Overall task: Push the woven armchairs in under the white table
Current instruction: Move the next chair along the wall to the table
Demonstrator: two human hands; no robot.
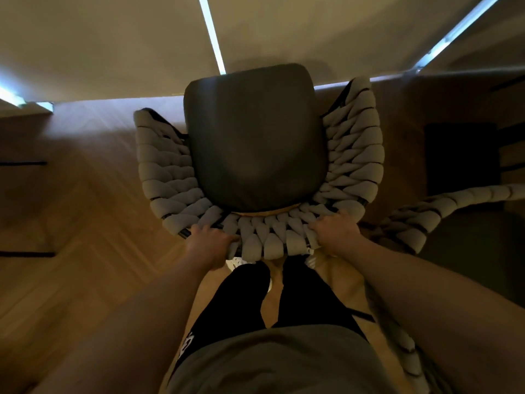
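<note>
A woven armchair (352, 155) with thick grey braided arms and back and a dark seat cushion (255, 137) stands right in front of me, seen from above. The cushion's front edge reaches the near edge of the white table (113, 46) that fills the top of the view. My left hand (211, 241) grips the left part of the woven backrest top. My right hand (335, 231) grips the right part of the same backrest. My legs stand just behind the chair.
A second woven armchair (420, 220) stands close on the right, its braided rim almost touching the first chair. Another braided rim (409, 351) shows at the lower right. Wooden floor (85, 223) lies to the left, with dark table legs at both sides.
</note>
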